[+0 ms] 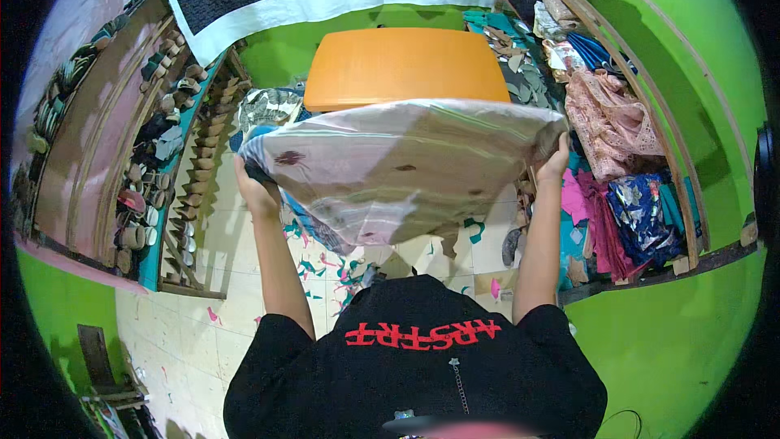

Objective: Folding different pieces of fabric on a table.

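Between my two raised hands a pale striped cloth (406,167) with dark reddish patches is stretched out. My left hand (258,189) grips its left end, where a blue part of fabric hangs down beside the wrist. At the right end my right hand (556,161) is closed on the cloth's corner. The cloth sags toward me at its lower edge. Just beyond its upper edge stands an orange table (406,65), whose near side the cloth partly hides.
Wooden racks of shoe lasts (195,179) line the left side. On the right shelf lie a pink lace fabric (605,118) and a shiny blue bundle (642,207). Fabric scraps (349,272) litter the tiled floor. A patterned fabric bundle (268,110) sits left of the table.
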A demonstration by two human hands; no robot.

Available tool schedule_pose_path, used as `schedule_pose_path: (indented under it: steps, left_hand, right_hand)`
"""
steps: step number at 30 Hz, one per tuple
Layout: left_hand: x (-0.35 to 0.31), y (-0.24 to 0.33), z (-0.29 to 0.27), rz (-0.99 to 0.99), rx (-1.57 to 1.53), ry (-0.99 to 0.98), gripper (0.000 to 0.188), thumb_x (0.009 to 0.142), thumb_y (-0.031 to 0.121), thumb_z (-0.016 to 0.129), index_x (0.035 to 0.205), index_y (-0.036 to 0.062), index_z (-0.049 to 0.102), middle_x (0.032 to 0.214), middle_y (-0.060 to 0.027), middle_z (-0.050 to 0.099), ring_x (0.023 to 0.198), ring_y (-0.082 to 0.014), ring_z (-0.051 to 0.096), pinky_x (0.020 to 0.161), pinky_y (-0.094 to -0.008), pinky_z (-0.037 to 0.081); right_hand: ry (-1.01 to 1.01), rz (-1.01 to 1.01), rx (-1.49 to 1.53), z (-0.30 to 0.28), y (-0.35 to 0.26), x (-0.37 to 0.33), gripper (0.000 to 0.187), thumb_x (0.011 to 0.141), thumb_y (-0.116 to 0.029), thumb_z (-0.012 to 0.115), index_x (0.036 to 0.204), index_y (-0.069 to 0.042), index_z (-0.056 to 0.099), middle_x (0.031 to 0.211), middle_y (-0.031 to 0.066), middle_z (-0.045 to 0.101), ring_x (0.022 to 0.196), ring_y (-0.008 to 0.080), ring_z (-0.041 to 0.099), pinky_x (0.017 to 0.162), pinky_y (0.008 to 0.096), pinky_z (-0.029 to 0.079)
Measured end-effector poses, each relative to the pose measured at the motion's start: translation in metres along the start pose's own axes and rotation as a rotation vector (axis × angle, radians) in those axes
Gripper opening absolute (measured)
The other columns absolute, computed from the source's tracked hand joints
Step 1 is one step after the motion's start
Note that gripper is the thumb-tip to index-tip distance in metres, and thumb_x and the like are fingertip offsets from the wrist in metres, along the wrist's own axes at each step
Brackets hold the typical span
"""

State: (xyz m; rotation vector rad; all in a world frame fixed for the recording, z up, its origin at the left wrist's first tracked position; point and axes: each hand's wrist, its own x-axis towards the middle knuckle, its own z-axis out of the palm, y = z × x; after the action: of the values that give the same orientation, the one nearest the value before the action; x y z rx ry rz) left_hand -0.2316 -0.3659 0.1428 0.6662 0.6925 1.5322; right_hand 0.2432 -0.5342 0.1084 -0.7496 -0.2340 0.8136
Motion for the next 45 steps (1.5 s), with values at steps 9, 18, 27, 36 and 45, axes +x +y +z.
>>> schedule_pose_path:
  steps: [9,18,27,36,45]
  left_hand:
    - [-0.017,-0.063,-0.047,-0.482,-0.408,-0.034,0.049,0.088,0.041,0.026,0.123,0.0075,0.035,0.125,-0.012,0.037,0.115,-0.0283,0.035,0.097,-0.042,0.025]
    - [-0.042,-0.097,-0.046,-0.616,-0.725,-0.779,0.087,0.065,0.069,0.043,0.123,0.0046,0.035,0.123,-0.0165,0.039,0.112,-0.0274,0.038,0.094,-0.0397,0.031]
    - [0.063,-0.121,0.002,-0.596,-0.125,-0.447,0.036,0.081,0.028,0.047,0.104,0.0005,0.051,0.094,-0.0117,0.058,0.083,-0.0233,0.058,0.075,-0.0347,0.047]
    - [0.103,-0.045,0.081,-0.602,0.123,-0.545,0.027,0.084,0.02,0.042,0.095,0.0004,0.057,0.091,-0.0109,0.06,0.083,-0.0229,0.058,0.079,-0.0373,0.046]
    - [0.111,-0.004,0.087,-0.37,-0.022,-0.385,0.033,0.085,0.029,0.043,0.101,0.0035,0.055,0.101,-0.0107,0.058,0.089,-0.0244,0.056,0.084,-0.0411,0.042]
  right_hand:
    - [-0.323,0.252,-0.714,-0.017,0.048,0.035,0.02,0.071,-0.01,0.056,0.09,-0.003,0.058,0.084,0.0042,0.059,0.075,0.0159,0.055,0.069,0.0295,0.044]
    - [-0.175,0.207,-1.023,0.021,0.026,0.011,0.031,0.073,-0.012,0.053,0.1,0.002,0.052,0.099,0.0092,0.054,0.095,0.0209,0.05,0.081,0.0316,0.04]
    - [-0.243,0.302,-1.038,0.039,-0.031,0.05,0.017,0.078,-0.017,0.052,0.086,-0.004,0.06,0.08,0.0056,0.06,0.07,0.0146,0.057,0.063,0.0293,0.047]
    - [-0.047,0.071,-1.081,0.0,-0.043,0.11,0.03,0.069,-0.016,0.064,0.093,0.001,0.057,0.08,0.0065,0.059,0.067,0.0149,0.055,0.053,0.0294,0.043]
    - [-0.177,0.362,-1.159,0.04,-0.026,0.084,0.026,0.077,-0.025,0.056,0.096,-0.006,0.056,0.073,0.0025,0.055,0.07,0.0159,0.056,0.062,0.0336,0.047]
